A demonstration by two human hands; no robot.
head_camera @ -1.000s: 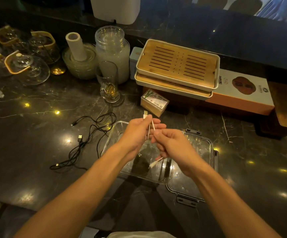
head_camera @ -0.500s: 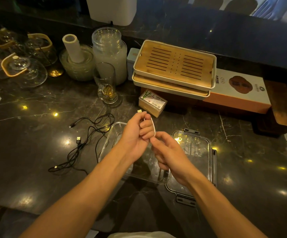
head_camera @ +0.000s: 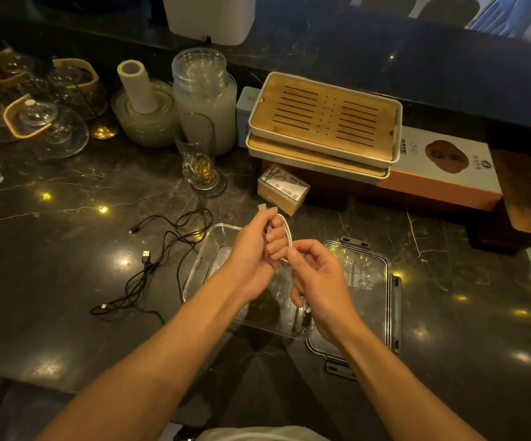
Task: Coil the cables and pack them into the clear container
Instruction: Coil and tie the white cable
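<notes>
Your left hand [head_camera: 254, 253] is closed around a white cable [head_camera: 287, 232], gripping a short loop of it above the clear container [head_camera: 200, 265]. The cable's USB plug [head_camera: 262, 207] protrudes from the top of the fist, and one strand arcs over the curled fingers toward your right hand [head_camera: 318, 281]. The right hand pinches that strand between thumb and forefinger just beside the left knuckles; its remaining fingers are loosely curled. A further white length shows below the right palm, but where it ends cannot be determined.

The clear container rests open on the dark marble surface [head_camera: 67, 329], directly beneath both hands. Its interior is largely hidden by your wrists, so the contents cannot be confirmed. The container lid [head_camera: 365, 275] lies flat on the surface, touching the container's right side — its grey latches [head_camera: 354, 241] are visible at the far and near edges.

A black cable [head_camera: 149, 268] lies uncoiled on the surface to the left of the container, one loose loop reaching the container's far left corner. Two of its connectors point away from the tangle, and a third end lies at the near left.

Behind the work area:
- a small boxed pack [head_camera: 283, 189] just beyond your left hand
- a glass cup [head_camera: 199, 154] to the left of that pack
- two stacked bamboo trays [head_camera: 324, 122] resting on an orange and white box [head_camera: 442, 170]
- glass teapots [head_camera: 44, 128] at the far left — well apart from the container
</notes>
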